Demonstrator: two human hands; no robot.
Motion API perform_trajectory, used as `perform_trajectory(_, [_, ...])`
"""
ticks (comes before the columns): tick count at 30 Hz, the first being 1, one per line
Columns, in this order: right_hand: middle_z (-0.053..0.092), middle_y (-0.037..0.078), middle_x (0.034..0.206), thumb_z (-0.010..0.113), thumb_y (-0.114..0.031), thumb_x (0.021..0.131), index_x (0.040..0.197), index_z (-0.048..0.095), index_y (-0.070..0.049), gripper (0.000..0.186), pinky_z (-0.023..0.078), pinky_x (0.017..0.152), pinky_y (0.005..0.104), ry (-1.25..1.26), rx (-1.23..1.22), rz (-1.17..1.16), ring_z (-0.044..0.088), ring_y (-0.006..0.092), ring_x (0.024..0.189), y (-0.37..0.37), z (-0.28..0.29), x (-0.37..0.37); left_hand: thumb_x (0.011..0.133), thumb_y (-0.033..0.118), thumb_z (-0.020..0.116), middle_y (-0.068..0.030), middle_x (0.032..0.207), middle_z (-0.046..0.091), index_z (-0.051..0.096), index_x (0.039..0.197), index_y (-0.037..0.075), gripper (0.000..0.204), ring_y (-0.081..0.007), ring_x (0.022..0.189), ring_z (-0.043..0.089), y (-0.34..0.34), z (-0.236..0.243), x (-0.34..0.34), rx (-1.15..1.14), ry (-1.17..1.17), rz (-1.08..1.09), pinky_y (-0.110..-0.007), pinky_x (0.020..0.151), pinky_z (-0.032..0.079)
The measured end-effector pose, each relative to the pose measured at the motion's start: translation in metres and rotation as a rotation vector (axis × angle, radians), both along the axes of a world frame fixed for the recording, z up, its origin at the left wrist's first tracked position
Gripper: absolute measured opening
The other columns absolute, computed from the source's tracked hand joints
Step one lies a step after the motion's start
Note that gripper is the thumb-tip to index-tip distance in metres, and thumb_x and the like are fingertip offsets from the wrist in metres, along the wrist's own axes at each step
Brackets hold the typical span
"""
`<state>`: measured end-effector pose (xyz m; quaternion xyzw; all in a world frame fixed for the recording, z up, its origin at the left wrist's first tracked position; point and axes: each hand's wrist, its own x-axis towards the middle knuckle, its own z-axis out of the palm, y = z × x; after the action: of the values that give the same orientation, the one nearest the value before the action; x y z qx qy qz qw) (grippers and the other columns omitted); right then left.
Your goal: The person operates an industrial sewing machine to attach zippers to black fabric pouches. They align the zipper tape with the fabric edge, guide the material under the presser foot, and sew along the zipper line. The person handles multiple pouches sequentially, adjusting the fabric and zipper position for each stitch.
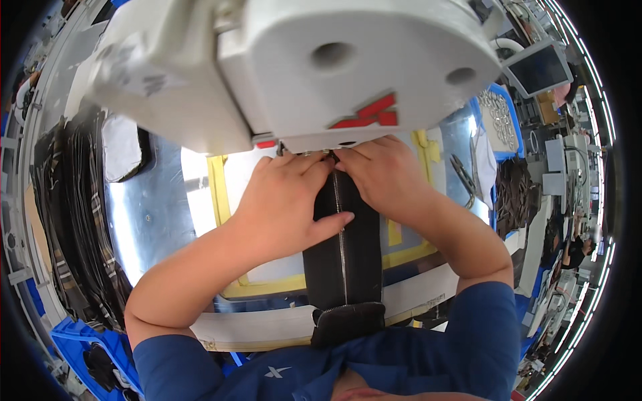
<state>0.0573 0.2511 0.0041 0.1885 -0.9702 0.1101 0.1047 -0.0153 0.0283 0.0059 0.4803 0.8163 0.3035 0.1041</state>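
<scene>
A long black fabric strip with a metal zipper (pixel 343 257) along its middle runs from under the sewing machine head (pixel 374 67) toward my body, its near end hanging over the table edge. My left hand (pixel 284 200) lies on the strip's left side, fingers extended forward under the machine head, thumb stretched across the zipper. On the other side, my right hand (pixel 384 177) has its thumb and forefinger drawn together at the zipper's far end, gripping the fabric close to the left fingertips. The machine head hides the needle area and partly covers the fingertips.
Scissors (pixel 463 179) lie on the table at right, near a blue tray of small metal pieces (pixel 498 120). Dark fabric pieces (pixel 77 214) are stacked at far left, above a blue crate (pixel 80 334). Yellow tape (pixel 267 286) borders the white work surface.
</scene>
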Motion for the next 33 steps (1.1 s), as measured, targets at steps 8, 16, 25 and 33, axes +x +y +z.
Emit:
perform_trajectory(8, [0.076,0.009,0.094,0.067,-0.012,0.085,0.105,0.076,-0.005,0.023,0.055,0.086,0.0430,-0.024,0.038,-0.054,0.074,0.0289,0.093,-0.020,-0.004,-0.013,0.081,0.047,0.085,-0.0149,0.111,0.077,0.074,0.124,-0.001,0.066,-0.0336,0.111,0.069,-0.008,0.001,-0.005,-0.026,0.089,0.069,-0.044,0.097,0.049])
perform_trajectory(16, [0.074,0.008,0.089,0.068,-0.014,0.083,0.099,0.074,-0.006,0.019,0.057,0.077,0.0419,-0.051,0.063,-0.059,0.074,0.0291,0.085,-0.020,0.003,-0.011,0.081,0.047,0.085,-0.0153,0.104,0.077,0.073,0.127,0.000,0.067,-0.0342,0.100,0.071,-0.008,0.002,-0.007,-0.029,0.034,0.059,-0.044,0.093,0.049])
perform_trajectory(25, [0.074,0.009,0.093,0.067,-0.015,0.084,0.101,0.074,-0.003,0.022,0.058,0.081,0.0414,-0.031,0.083,-0.010,0.075,0.0276,0.088,-0.026,0.000,-0.011,0.079,0.045,0.087,-0.0142,0.107,0.077,0.074,0.125,0.001,0.066,-0.0320,0.103,0.071,-0.010,0.009,-0.005,-0.078,0.138,0.076,-0.044,0.095,0.048])
perform_trajectory(33, [0.072,0.014,0.108,0.074,-0.033,0.092,0.117,0.072,0.004,0.045,0.055,0.094,0.0412,-0.070,0.030,0.014,0.071,0.0284,0.102,-0.017,0.009,-0.001,0.080,0.053,0.087,-0.0205,0.123,0.072,0.068,0.131,-0.008,0.082,-0.0351,0.109,0.069,-0.007,-0.003,0.002,-0.030,0.282,0.004,-0.043,0.099,0.052])
